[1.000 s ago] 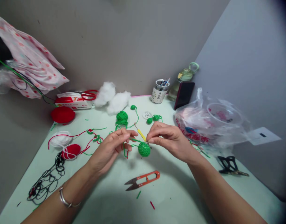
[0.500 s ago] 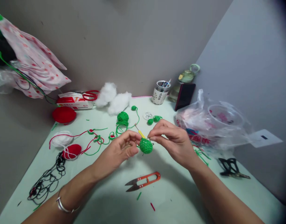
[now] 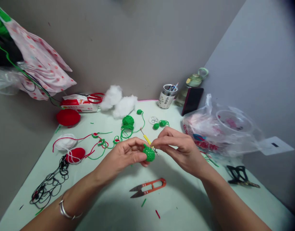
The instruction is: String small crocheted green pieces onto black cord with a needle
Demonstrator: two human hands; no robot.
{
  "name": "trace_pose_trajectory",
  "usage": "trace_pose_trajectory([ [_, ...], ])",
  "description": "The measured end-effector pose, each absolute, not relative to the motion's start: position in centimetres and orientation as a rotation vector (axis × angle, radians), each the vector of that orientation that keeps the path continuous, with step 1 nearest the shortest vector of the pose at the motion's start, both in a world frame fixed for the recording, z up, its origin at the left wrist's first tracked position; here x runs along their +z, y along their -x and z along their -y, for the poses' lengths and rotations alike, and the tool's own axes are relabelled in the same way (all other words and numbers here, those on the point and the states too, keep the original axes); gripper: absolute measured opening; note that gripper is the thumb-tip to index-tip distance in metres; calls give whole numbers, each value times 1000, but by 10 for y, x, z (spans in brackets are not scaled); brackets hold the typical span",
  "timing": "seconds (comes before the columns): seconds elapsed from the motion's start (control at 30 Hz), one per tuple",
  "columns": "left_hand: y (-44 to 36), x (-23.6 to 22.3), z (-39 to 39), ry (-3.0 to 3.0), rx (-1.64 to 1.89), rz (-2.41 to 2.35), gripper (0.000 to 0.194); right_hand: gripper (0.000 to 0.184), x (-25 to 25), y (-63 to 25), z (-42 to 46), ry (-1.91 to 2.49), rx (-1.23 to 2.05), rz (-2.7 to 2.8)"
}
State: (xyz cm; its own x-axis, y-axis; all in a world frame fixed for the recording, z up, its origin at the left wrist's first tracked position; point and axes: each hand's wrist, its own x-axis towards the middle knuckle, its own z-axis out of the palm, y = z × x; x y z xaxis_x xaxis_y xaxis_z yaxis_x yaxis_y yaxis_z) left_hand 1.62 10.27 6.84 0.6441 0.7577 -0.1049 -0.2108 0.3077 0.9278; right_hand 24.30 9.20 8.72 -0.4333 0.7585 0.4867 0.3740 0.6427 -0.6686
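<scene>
A small green crocheted ball (image 3: 149,153) is gripped between the thumb and fingers of my left hand (image 3: 129,152), above the table. My right hand (image 3: 177,146) has thumb and forefinger pinched together at the ball's upper right edge. What sits in that pinch is too small to make out. Behind the ball, a yellow-handled crochet hook (image 3: 147,139) appears to lie on the table, partly covered by my fingers. Nearer to me lie orange thread snips (image 3: 152,185) with their blades apart.
Behind my hands are a green yarn ball (image 3: 127,122), white stuffing (image 3: 124,106) and small green balls (image 3: 163,123). Red yarn (image 3: 75,155) and tangled black cord (image 3: 50,183) lie left. A plastic bag (image 3: 217,128) and black claw clip (image 3: 239,175) stand right. Yarn scraps (image 3: 157,214) lie in front.
My left hand has come in from beside the green crocheted ball and closed on it. The ball hung at my right fingertips before. The whole view has shifted slightly.
</scene>
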Motion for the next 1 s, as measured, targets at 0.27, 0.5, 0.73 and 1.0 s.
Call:
trace_pose_trajectory([
  [0.27, -16, 69, -105, -1111, 676, -712, 21, 27, 86, -250, -95, 852, 774, 2075],
  [0.5, -14, 69, -105, -1169, 668, -733, 22, 29, 87, -253, -98, 845, 908, 2038],
  [0.73, -16, 68, -104, -1186, 683, -730, 20, 13, 85, -240, -96, 876, 872, 1973],
  [1.0, -20, 63, -102, -1222, 708, -795, 23, 12, 85, -234, -91, 982, 719, 2036],
])
